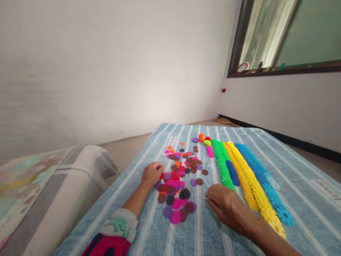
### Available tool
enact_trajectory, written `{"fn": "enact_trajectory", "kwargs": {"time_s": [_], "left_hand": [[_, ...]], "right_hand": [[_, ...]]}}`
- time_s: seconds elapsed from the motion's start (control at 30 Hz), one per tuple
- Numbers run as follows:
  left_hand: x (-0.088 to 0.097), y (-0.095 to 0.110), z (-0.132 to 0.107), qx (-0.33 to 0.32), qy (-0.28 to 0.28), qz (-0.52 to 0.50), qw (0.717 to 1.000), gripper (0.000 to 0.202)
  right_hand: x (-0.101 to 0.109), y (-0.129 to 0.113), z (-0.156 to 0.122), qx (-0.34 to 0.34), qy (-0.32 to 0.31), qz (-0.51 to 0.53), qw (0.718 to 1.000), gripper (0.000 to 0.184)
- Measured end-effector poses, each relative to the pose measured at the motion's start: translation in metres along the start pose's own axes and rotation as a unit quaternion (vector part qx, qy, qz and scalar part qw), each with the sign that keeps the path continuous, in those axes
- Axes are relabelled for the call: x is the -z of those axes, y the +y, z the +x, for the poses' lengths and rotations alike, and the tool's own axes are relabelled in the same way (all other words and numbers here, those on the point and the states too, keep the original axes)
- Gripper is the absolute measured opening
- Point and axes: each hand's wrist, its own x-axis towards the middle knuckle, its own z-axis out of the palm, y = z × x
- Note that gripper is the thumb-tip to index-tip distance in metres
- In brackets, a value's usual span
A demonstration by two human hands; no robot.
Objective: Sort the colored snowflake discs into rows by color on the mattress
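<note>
My left hand is at the left edge of a loose pile of flower-shaped plastic discs, its fingers curled in; whatever they may hold is hidden. In the pile lie pink discs, brown discs, purple discs and black discs. My right hand hovers or rests between this pile and a green row of discs, palm down, fingers pressed together. I cannot make out anything in them. Right of the green row are a short dark blue stack, yellow rows and a blue row.
A striped blue cloth covers the table. Small orange, lime and pink stacks stand near the far end. A bed with a grey cover is at the left. A white wall and a window lie beyond.
</note>
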Motion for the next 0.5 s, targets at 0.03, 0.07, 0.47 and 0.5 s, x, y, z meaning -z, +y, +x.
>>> {"fn": "enact_trajectory", "kwargs": {"time_s": [0.03, 0.07, 0.47, 0.5], "left_hand": [[0.000, 0.000, 0.000, 0.000, 0.000, 0.000, 1.000, 0.021], [-0.001, 0.000, -0.001, 0.000, 0.000, -0.001, 1.000, 0.021], [-0.002, 0.000, -0.004, -0.012, 0.013, -0.020, 1.000, 0.016], [-0.002, 0.001, -0.004, -0.012, 0.013, -0.021, 1.000, 0.016]], "right_hand": [[-0.007, -0.008, 0.003, 0.014, -0.014, 0.000, 1.000, 0.019], [-0.015, -0.014, 0.005, 0.028, -0.023, 0.000, 0.999, 0.017], [-0.062, -0.022, 0.002, 0.082, 0.059, 0.011, 0.995, 0.015], [-0.063, -0.022, 0.002, 0.085, 0.065, 0.009, 0.994, 0.015]]}}
